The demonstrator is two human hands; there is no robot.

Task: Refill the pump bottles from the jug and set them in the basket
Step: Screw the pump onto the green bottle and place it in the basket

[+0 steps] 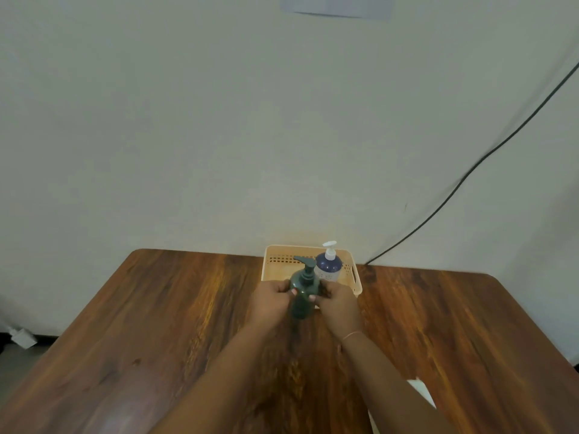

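While the blue bottle (328, 267) already stands in the basket (353, 288) at frame centre, the green pump bottle (301, 292) is clamped upright between left hand (272, 300) and right hand (339, 303) above the counter (156, 324), probably steadied for placing alongside.

No lettering reads on the green bottle (301, 296) or blue bottle (327, 266), perhaps through blur.

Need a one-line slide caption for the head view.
Both hands, left hand and right hand, hold a dark green pump bottle before the cream basket, where a blue pump bottle already stands.
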